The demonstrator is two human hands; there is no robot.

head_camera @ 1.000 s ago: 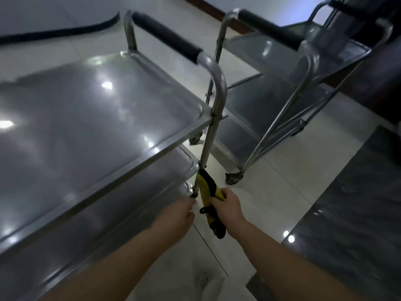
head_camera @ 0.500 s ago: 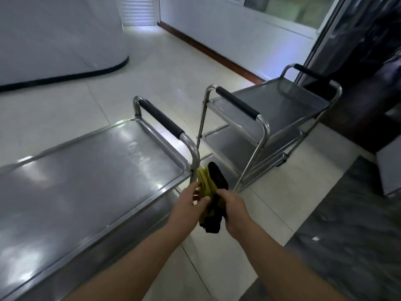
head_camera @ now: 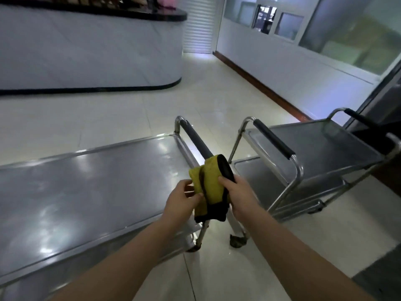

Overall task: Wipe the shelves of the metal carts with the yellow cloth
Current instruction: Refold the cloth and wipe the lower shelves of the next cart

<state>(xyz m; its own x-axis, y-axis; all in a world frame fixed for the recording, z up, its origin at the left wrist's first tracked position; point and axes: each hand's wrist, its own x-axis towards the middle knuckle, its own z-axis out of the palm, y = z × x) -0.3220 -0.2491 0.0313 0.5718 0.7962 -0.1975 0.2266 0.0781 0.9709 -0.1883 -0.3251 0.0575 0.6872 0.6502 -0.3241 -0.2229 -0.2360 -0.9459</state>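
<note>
The yellow cloth (head_camera: 209, 183) with black edging is bunched and held up between both hands, in front of the near cart's handle. My left hand (head_camera: 182, 200) pinches its left fold. My right hand (head_camera: 238, 196) grips its right side, thumb across the yellow face. The near metal cart (head_camera: 86, 192) spreads its shiny top shelf to the left below my hands. A second metal cart (head_camera: 321, 148) stands to the right, its top and lower shelves visible.
A black foam handle (head_camera: 195, 140) caps the near cart's end, and another (head_camera: 273, 140) the second cart's. A curved white counter (head_camera: 86, 51) stands far left. A white wall with windows (head_camera: 303, 61) runs along the right. Pale tiled floor (head_camera: 152, 109) lies beyond.
The view has risen from the cart's lower leg to above its top shelf. Both hands have lifted the cloth up to handle height, and my left hand now pinches it too.
</note>
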